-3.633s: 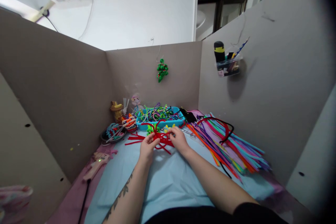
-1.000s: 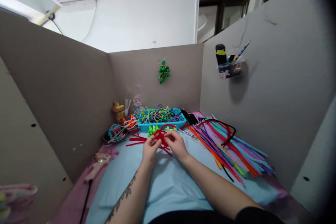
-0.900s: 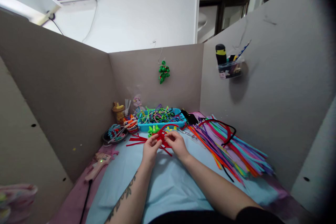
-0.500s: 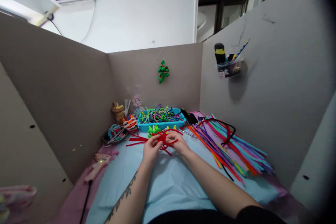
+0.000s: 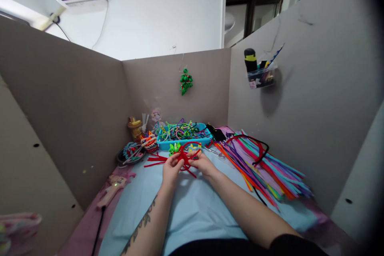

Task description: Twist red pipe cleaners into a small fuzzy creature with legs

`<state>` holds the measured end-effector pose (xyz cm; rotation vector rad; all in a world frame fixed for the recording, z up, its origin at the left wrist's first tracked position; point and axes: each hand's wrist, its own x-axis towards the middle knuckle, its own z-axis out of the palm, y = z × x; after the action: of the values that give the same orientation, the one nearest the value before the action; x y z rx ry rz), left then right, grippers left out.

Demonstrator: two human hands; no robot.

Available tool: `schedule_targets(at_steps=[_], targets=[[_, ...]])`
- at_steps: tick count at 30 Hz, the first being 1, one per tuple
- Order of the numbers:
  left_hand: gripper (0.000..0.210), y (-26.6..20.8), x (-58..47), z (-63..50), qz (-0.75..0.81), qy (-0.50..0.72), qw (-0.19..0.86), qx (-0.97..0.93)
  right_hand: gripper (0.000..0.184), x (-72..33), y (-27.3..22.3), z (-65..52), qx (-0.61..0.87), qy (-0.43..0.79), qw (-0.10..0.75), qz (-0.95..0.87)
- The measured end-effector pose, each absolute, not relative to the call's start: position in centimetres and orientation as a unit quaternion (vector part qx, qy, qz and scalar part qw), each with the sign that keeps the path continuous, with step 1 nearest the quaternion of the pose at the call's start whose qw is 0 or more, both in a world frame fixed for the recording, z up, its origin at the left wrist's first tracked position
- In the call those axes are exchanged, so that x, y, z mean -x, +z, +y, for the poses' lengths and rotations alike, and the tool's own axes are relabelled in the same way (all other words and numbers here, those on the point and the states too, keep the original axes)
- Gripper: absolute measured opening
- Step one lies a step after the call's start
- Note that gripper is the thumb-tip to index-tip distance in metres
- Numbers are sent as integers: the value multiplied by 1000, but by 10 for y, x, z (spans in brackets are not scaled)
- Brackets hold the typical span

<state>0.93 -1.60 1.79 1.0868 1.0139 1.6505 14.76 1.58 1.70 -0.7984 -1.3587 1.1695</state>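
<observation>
Red pipe cleaners (image 5: 185,159), crossed at the middle with their ends fanning outward, are held up between my two hands over the blue cloth (image 5: 198,196). My left hand (image 5: 173,168) pinches the crossing from the left, thumb on the near side. On the right, my right hand (image 5: 203,163) has its fingers closed on one of the red strands. A few more straight red pipe cleaners (image 5: 155,161) lie just left of my left hand. Behind the hands sit a small green figure (image 5: 174,149) and a yellow piece, partly covered by the red strands.
A blue tray (image 5: 168,144) full of tangled pipe cleaners stands at the back. Loose coloured pipe cleaners (image 5: 264,170) spread over the right side. At left are a dark bowl (image 5: 130,156), an orange-and-white woven piece (image 5: 149,142) and a pink glue gun (image 5: 112,191). Grey panels enclose the table.
My right hand has shifted slightly and its grip on the red strands has changed. One red strand that pointed right now arches upward. My left hand stays nearly in place.
</observation>
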Motion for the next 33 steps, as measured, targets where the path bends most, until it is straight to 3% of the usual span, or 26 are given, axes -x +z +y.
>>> schedule_targets(at_steps=[3, 6, 9, 14, 19, 33], targets=[[46, 18, -9, -15, 411, 678, 433, -428, 29, -145, 20, 9, 356, 447, 556, -603], [45, 19, -10, -16, 410, 677, 436, -428, 18, -142, 23, 5, 377, 329, 581, -642], [41, 20, -11, -17, 413, 676, 436, -426, 13, -142, 23, 7, 378, 290, 600, -643], [41, 18, -15, -17, 411, 654, 461, -437, 28, -144, 19, 18, 385, 420, 635, -522], [43, 19, -16, -19, 406, 651, 464, -442, 35, -146, 22, 18, 356, 585, 575, -447], [37, 12, -14, -11, 353, 658, 460, -481, 30, -148, 21, 17, 330, 536, 545, -555]])
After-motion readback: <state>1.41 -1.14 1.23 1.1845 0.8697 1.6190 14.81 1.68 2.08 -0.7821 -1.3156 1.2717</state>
